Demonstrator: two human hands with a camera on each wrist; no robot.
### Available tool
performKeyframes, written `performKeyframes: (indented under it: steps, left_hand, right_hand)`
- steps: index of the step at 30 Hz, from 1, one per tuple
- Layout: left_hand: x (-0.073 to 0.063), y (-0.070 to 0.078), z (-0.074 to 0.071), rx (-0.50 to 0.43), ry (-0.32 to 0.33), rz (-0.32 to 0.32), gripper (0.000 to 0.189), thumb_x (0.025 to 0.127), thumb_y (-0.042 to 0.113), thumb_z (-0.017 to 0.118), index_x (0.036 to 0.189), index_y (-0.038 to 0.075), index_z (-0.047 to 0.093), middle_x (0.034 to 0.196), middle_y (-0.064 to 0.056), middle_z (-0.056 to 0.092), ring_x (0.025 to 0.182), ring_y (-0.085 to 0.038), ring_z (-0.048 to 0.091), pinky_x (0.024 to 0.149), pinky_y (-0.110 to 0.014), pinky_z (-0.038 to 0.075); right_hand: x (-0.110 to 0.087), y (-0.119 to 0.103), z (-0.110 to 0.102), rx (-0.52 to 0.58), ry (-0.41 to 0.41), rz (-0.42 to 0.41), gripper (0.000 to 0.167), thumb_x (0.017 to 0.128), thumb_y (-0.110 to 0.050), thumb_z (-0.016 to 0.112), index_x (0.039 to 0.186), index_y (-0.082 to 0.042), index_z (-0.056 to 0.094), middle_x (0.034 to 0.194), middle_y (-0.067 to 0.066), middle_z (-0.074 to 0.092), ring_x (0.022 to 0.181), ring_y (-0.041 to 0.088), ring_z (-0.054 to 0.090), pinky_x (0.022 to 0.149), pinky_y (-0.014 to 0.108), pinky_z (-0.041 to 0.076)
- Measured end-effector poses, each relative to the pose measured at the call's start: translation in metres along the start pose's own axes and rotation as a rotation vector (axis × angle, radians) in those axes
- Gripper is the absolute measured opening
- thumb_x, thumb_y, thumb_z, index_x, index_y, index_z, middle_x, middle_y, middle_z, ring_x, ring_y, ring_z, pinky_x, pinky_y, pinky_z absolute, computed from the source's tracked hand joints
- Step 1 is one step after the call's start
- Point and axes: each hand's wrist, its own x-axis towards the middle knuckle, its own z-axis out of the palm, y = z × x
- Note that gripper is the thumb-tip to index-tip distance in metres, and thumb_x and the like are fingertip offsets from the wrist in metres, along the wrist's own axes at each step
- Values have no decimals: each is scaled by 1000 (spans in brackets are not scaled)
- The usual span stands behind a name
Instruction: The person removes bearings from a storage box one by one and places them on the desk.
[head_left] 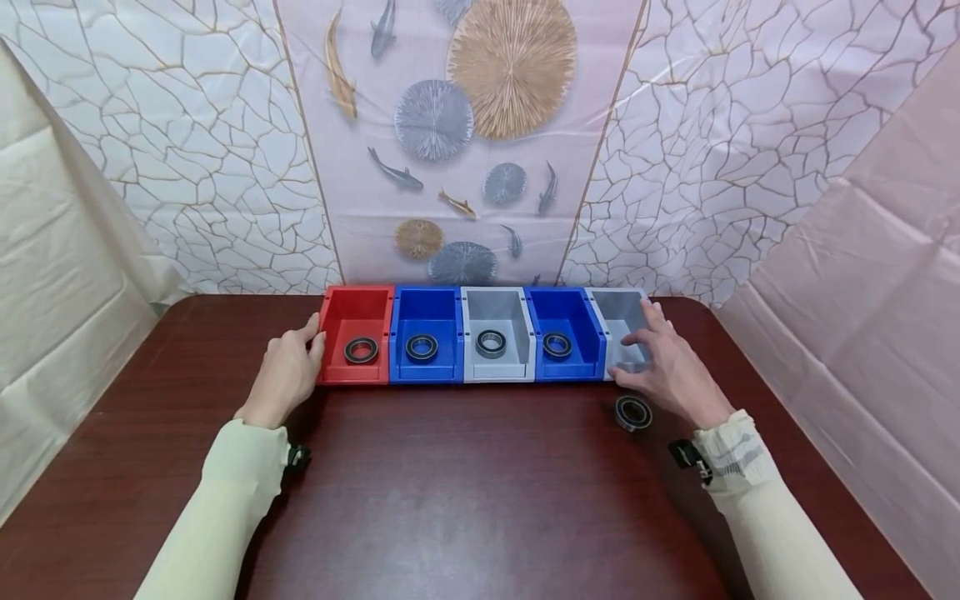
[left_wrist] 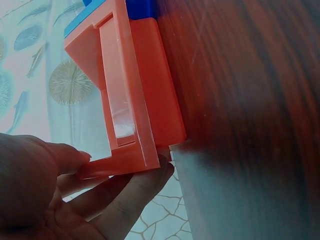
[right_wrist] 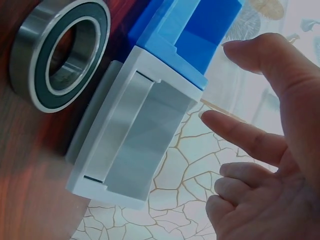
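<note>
My left hand (head_left: 288, 362) is at the left side of the red bin (head_left: 356, 304). In the left wrist view, its thumb is at the rim and its fingers lie along the outer wall, so the hand pinches that side. My right hand (head_left: 671, 362) hovers by the right-hand grey bin (head_left: 618, 304), fingers spread and holding nothing. A ball bearing (head_left: 633, 413) lies on the table just in front of that bin. In the right wrist view, the bearing (right_wrist: 60, 55) shows a steel outer ring and a dark seal.
Between the end bins stand a blue bin (head_left: 427, 308), another grey bin (head_left: 495, 307) and a second blue bin (head_left: 558, 307), side by side. A bearing lies in each of these and in the red bin. Patterned cloth (head_left: 225, 167) hangs behind the dark wooden table (head_left: 450, 500).
</note>
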Motion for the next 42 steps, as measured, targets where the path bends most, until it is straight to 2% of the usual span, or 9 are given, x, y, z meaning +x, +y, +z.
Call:
performKeyframes:
  steps: [3, 11, 18, 24, 29, 37, 42]
  left_hand:
    - [-1, -1, 1, -1, -6, -1, 58, 110, 27, 43, 160, 8, 24, 153, -32, 45, 107, -39, 62, 76, -40, 58]
    - [0, -1, 1, 5, 16, 4, 57, 109, 26, 45, 160, 8, 25, 143, -33, 54, 93, -33, 64, 70, -34, 56]
    - [1, -1, 1, 12, 11, 10, 57, 109, 27, 44, 160, 8, 25, 130, -34, 60, 82, -32, 62, 67, -36, 55]
    - [2, -1, 0, 24, 16, 7, 57, 109, 27, 44, 160, 8, 25, 125, -34, 62, 84, -32, 62, 68, -36, 54]
    - [1, -2, 0, 26, 21, 14, 57, 110, 27, 43, 160, 7, 26, 135, -35, 57, 90, -34, 63, 71, -38, 54]
    - [1, -2, 1, 21, 12, -3, 58, 110, 28, 44, 161, 9, 24, 112, -31, 65, 78, -29, 62, 64, -31, 54]
    - [2, -2, 1, 15, 12, 0, 58, 110, 28, 43, 160, 9, 24, 112, -30, 65, 79, -29, 61, 64, -32, 54]
  right_hand:
    - [0, 0, 1, 9, -3, -5, 43, 87, -21, 79, 114, 10, 69, 167, 32, 12, 153, 54, 10, 119, 69, 19]
    - [9, -2, 2, -10, -29, 24, 48, 88, -25, 78, 121, 8, 67, 169, 28, 9, 155, 50, 7, 118, 70, 23]
    - [15, -2, 2, -13, -43, 48, 53, 88, -27, 79, 125, 9, 65, 170, 25, 7, 155, 50, 9, 117, 70, 23]
    - [19, 0, 4, -9, -40, 51, 54, 88, -27, 79, 125, 9, 64, 170, 26, 8, 154, 52, 10, 118, 71, 22]
    - [21, -1, 5, -1, -44, 57, 55, 88, -26, 79, 127, 9, 63, 170, 26, 7, 157, 48, 7, 119, 68, 23]
    - [28, -4, 9, -26, -43, 58, 55, 87, -27, 80, 127, 7, 64, 169, 28, 7, 158, 45, 7, 119, 67, 25]
    - [30, -5, 12, -32, -45, 57, 54, 87, -28, 80, 126, 6, 65, 169, 29, 8, 156, 49, 12, 119, 68, 25]
